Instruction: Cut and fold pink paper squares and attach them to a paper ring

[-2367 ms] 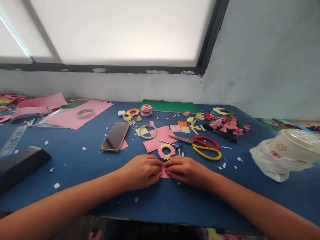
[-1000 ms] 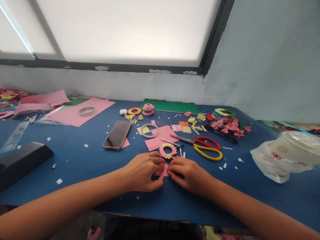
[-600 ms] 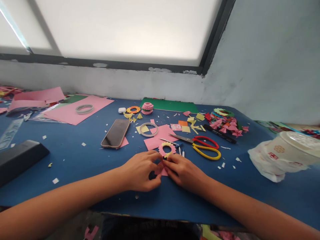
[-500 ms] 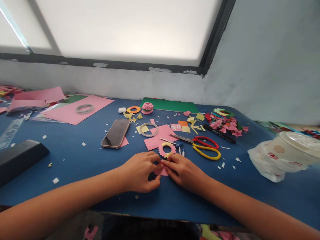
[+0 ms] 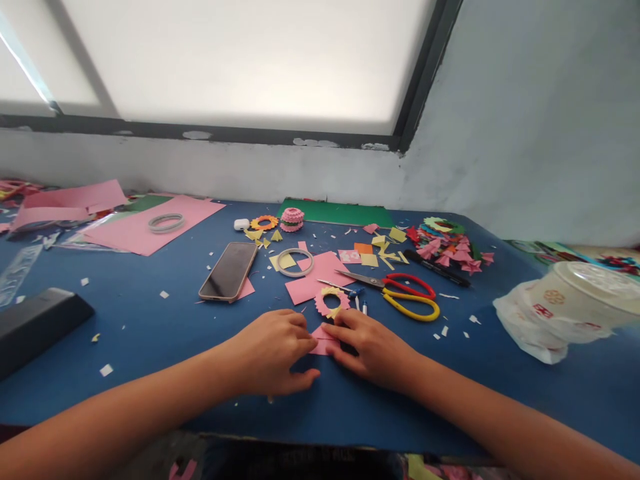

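Observation:
A small pink paper [image 5: 324, 341] with a crease lies on the blue table between my hands. My left hand [image 5: 275, 353] is at its left edge, fingertips touching it, thumb spread away below. From the right, my right hand [image 5: 367, 347] rests fingertips on the paper, its fingers apart. Just beyond sits a pink and yellow paper ring [image 5: 332, 302] with a toothed edge. Scissors [image 5: 407, 293] with red and yellow handles lie to the right of the ring, blades pointing left. A larger pink sheet [image 5: 315, 277] is under a tape roll [image 5: 295, 262].
A phone [image 5: 229, 270] lies left of the tape roll. At the right stands a lidded cup [image 5: 575, 300] in a plastic bag. Folded paper pieces [image 5: 450, 250] are piled at the back right, by a black marker [image 5: 440, 269]. A dark case [image 5: 40, 327] sits at the left.
My left thumb and fingers have spread apart and moved slightly left. More of the small pink paper shows between my hands. The view has shifted a little.

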Demonstrator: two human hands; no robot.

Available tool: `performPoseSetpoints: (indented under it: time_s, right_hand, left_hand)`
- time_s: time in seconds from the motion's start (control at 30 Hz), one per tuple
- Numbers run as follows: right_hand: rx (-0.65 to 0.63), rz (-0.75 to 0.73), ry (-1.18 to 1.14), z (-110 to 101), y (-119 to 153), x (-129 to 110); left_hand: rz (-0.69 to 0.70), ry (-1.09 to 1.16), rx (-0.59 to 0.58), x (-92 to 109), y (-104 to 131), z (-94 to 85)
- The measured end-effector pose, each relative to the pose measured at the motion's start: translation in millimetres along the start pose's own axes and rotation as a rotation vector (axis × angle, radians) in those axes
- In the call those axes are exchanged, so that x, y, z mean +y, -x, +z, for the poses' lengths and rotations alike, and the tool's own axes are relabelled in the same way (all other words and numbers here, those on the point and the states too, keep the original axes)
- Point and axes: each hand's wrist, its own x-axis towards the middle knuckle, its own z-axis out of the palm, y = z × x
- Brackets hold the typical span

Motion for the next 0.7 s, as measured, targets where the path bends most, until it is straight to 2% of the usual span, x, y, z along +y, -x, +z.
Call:
performPoseSetpoints:
  time_s: [0.1,0.33,0.57,0.7]
  right_hand:
    - [-0.059,0.029,-0.047,-5,2,-1]
    - [-0.027,0.028,-0.130,-6,1,4]
    - [-0.014,-0.052,-0.068,-7,5,9]
    - [-0.029,-0.006,-0.098,-12,5,8]
  left_hand:
    - [-0.050,0.022,-0.089,-6,-3,1.5]
    - [-0.050,0.123,-0.067,-14,-7,8.4]
    - [-0.068,0.175,-0.034,-15,-5,9.9]
    - [-0.080,0.186,-0.052,-17,-5,9.0]
